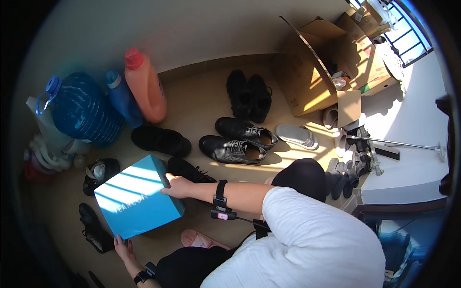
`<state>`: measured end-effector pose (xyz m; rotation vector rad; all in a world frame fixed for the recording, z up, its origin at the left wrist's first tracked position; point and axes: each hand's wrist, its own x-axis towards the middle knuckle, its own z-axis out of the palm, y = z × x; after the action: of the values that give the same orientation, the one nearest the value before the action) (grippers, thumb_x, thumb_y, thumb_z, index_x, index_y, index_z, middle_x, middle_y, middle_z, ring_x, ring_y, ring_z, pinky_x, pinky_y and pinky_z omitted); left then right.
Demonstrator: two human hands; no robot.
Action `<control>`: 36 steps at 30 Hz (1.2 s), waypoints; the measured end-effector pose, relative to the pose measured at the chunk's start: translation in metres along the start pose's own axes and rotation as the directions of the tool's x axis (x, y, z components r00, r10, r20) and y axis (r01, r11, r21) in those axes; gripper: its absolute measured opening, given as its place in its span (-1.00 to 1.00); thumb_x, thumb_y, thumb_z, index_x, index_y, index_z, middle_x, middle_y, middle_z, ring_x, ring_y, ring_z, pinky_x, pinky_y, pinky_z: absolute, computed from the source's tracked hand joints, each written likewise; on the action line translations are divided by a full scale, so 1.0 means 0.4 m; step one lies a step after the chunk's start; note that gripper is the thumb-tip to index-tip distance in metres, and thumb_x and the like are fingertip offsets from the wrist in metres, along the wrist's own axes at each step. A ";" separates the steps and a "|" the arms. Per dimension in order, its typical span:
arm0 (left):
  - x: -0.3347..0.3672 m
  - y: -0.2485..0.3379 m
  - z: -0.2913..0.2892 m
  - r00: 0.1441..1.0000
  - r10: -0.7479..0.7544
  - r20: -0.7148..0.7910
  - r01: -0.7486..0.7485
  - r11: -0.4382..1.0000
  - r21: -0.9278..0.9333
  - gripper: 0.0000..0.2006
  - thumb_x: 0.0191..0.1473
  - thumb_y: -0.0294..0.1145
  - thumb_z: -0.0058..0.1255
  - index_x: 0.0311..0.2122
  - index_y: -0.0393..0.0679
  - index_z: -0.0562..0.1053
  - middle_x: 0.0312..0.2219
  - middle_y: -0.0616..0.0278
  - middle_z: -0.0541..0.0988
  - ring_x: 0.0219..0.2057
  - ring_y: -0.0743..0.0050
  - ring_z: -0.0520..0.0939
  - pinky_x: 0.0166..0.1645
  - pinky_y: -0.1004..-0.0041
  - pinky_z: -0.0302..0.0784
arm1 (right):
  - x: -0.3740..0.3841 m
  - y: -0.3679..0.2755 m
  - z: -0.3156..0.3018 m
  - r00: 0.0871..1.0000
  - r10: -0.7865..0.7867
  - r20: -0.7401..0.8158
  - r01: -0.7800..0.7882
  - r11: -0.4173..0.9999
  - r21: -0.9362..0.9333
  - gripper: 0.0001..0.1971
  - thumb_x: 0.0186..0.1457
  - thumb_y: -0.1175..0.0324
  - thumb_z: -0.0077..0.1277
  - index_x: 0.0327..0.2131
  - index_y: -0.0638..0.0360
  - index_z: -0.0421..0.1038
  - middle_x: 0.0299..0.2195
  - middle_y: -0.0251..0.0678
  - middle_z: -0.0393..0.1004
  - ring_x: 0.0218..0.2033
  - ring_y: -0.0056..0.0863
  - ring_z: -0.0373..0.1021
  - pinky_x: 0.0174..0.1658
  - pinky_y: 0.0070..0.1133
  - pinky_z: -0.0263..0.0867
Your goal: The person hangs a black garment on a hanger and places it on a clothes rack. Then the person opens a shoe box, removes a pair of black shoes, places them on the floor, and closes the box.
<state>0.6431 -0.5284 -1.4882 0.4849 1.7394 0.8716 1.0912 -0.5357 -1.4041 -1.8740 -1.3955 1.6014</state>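
A closed light-blue shoebox (137, 216), striped with sunlight on top, is tilted between my hands above the floor. My right hand (177, 186) grips its right side, the thumb near the upper edge. At the near left corner, my left hand (124, 249) has its fingers pressed against the box. Next to my right hand lies a black lace-up shoe (185, 169), partly hidden by that hand and the box. Left of the box are a black shoe with white stuffing inside (102, 174) and another black shoe (93, 228).
Black leather shoes (235, 149), dark shoes (249, 96), a single black shoe (161, 141) and a grey slipper (297, 136) stand ahead. Bottles (146, 89) and a blue water jug (86, 110) line the wall. An open cardboard box (307, 81) sits far right.
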 end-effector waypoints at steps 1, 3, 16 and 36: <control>0.009 -0.012 -0.010 1.000 -0.008 -0.004 0.008 0.999 -0.032 -0.44 0.18 -0.05 0.00 0.21 0.00 0.19 0.06 0.26 0.38 -0.01 0.22 0.45 0.05 0.20 0.29 | 0.004 -0.003 0.005 1.000 0.010 0.000 -0.010 0.999 -0.031 -0.25 0.09 -0.03 0.01 0.12 0.42 0.06 0.01 0.17 0.35 0.04 -0.04 0.34 0.06 -0.34 0.29; 0.008 -0.014 -0.009 1.000 0.004 -0.016 -0.005 0.999 -0.033 -0.44 0.16 -0.06 0.02 0.20 0.00 0.20 0.05 0.26 0.38 -0.02 0.23 0.45 0.00 0.25 0.29 | 0.000 -0.007 0.005 1.000 0.013 -0.023 -0.014 0.999 -0.046 -0.28 0.08 -0.03 0.02 0.12 0.38 0.10 0.02 0.13 0.35 0.05 -0.06 0.33 0.07 -0.34 0.28; 0.000 -0.007 -0.027 0.997 -0.025 0.067 0.029 0.997 -0.065 -0.42 0.14 -0.06 0.05 0.21 0.02 0.19 0.07 0.28 0.36 0.07 0.22 0.38 0.03 0.23 0.22 | 0.019 0.022 0.029 0.997 0.050 -0.066 -0.049 0.999 0.008 -0.29 0.10 0.08 0.03 0.20 0.28 0.03 0.08 0.13 0.29 0.12 -0.05 0.25 0.15 -0.35 0.20; -0.154 -0.086 0.054 0.990 -0.089 0.110 0.122 0.930 -0.347 -0.21 0.05 0.26 -0.03 0.29 0.09 0.09 0.23 0.25 0.12 0.22 -0.08 0.14 0.17 -0.15 0.09 | 0.055 0.118 0.070 0.925 0.199 0.323 -0.355 0.752 0.556 -0.28 0.20 0.04 -0.06 0.32 -0.02 -0.14 0.21 -0.20 0.17 0.17 -0.21 0.20 0.07 -0.16 0.25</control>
<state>0.6875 -0.5867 -1.4781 0.1860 1.4675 1.0410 1.0861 -0.5500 -1.4612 -1.5628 -0.5417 2.1620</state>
